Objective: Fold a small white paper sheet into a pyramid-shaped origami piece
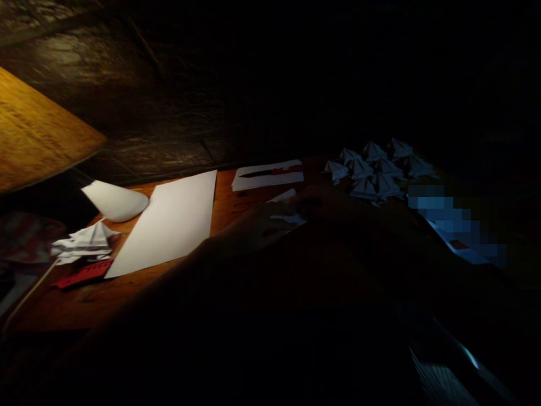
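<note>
A small piece of white paper [284, 195], apparently folded, is between my two hands over the middle of the wooden table. My left hand [262, 225] reaches in from the lower left with its fingers closed on the paper. At the paper's right end, my right hand [316, 202] is in deep shadow, its fingers bent and pinching the edge. Just beyond them lies a stack of white paper slips [253, 181] with a red-handled knife [285, 169] on top. To the right stand several folded paper figures [380, 172] in a cluster.
A large white sheet [177, 220] lies on the table [139, 290] at left. Near it are a curled paper [116, 202], a crumpled folded paper [87, 242] and a red perforated strip [82, 274]. A pixelated bluish object [456, 225] is at right. Darkness hides the table's right side.
</note>
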Motion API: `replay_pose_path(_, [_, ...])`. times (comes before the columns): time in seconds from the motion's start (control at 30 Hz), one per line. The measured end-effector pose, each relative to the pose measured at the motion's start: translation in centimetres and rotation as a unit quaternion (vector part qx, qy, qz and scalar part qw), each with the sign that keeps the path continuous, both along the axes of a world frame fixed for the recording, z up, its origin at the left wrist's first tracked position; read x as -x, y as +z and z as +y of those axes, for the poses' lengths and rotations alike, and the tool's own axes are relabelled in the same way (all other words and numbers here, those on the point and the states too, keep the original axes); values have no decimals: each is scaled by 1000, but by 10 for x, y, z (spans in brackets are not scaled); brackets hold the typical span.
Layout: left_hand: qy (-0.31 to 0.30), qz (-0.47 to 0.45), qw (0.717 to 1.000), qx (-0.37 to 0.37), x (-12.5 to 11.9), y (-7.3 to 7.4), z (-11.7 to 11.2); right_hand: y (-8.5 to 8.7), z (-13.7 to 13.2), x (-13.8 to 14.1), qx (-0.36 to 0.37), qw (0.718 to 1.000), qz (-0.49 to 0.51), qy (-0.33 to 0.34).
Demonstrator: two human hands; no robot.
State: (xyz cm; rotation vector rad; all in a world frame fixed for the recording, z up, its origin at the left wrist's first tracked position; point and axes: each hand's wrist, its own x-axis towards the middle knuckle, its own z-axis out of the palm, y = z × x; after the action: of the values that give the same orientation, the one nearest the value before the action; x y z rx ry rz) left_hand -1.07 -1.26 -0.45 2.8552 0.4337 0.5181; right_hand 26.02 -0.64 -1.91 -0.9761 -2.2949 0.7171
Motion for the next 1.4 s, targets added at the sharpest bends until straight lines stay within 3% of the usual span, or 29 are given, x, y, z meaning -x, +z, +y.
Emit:
replay_pose_path(0.43, [4, 29, 999, -38, 0, 3, -1, -8, 6, 4, 34, 995, 90, -8])
replay_pose_path(0.73, [47, 52, 998, -4, 4, 0, 1, -2, 5, 1, -10, 999, 34, -6])
replay_pose_path(0.97, [29, 48, 998, 14, 3, 2, 1, 0, 3, 1, -31, 999, 34, 11])
replay_pose_path(1.4, [44, 52, 996, -61, 6, 6, 0, -2, 4, 2, -47, 998, 27, 19])
